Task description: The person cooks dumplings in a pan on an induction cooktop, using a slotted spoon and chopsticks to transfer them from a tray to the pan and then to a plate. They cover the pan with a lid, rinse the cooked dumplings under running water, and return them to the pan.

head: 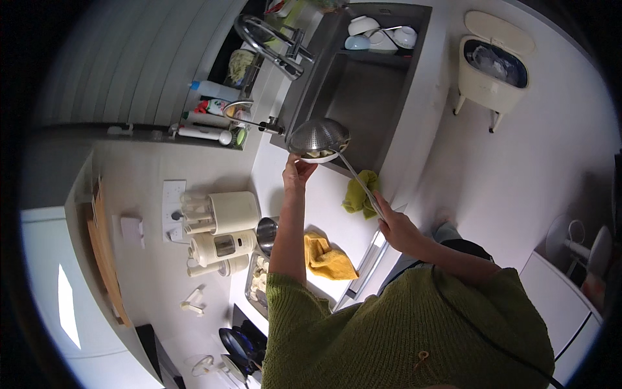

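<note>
My left hand (297, 172) supports a white bowl or plate (322, 159) by its near edge, close to the sink's corner. Its shape is mostly covered. With my right hand (401, 228) I grip the long metal handle of a perforated stainless steel skimmer (318, 135). The skimmer's round head is tipped over the white dish, its holed underside facing up. Pale food pieces (318, 153), apparently dumplings, show between the skimmer's rim and the dish. Below the handle, a green cloth (358, 199) lies crumpled on the counter by the sink's edge.
The dark sink (367, 97) holds white bowls (363, 25) at its far end. Two faucets (277, 48) rise behind it. A yellow cloth (324, 257), a metal bowl (266, 234) and a tray of pale food (257, 279) are nearer me. An open bin (493, 82) stands right.
</note>
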The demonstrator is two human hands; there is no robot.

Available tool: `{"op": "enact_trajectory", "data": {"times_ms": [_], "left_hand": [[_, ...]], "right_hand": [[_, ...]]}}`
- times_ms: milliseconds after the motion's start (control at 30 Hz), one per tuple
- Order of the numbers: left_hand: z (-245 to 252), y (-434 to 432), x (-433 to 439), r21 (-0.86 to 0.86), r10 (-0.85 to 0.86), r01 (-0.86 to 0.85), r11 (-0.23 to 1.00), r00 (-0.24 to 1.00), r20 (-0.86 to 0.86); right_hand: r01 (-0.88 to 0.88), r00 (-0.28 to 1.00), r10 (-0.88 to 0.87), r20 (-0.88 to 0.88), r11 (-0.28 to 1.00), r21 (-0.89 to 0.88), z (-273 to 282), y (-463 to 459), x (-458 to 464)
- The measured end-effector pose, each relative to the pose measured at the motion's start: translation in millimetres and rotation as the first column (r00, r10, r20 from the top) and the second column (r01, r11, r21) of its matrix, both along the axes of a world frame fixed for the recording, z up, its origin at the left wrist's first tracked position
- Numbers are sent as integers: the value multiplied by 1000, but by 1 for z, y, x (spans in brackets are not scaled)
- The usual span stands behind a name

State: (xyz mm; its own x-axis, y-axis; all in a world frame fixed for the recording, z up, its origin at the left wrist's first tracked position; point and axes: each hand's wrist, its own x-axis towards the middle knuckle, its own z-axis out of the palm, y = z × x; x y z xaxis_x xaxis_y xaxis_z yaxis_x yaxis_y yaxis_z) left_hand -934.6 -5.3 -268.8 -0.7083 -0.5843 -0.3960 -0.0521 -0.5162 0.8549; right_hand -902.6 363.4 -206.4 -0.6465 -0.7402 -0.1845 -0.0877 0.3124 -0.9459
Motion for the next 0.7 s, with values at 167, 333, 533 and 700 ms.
{"op": "enact_trajectory", "data": {"times_ms": [167,333,533,700], "left_hand": [[3,-13,-7,-24,7,-3,1000,987,163],[11,-19,-16,19,-20,16,1000,976,216],[28,-20,-20,-124,-126,163,979,956,265],[25,-37,-34,36,-149,145,989,935,322]], "right_hand": [[27,992,-17,128,997,-75,-8,-7,-1],[2,990,6,142,998,-62,-10,-11,-1],[16,976,8,216,994,-109,-11,-15,2],[58,979,-27,200,987,-150,-16,-18,6]]}}
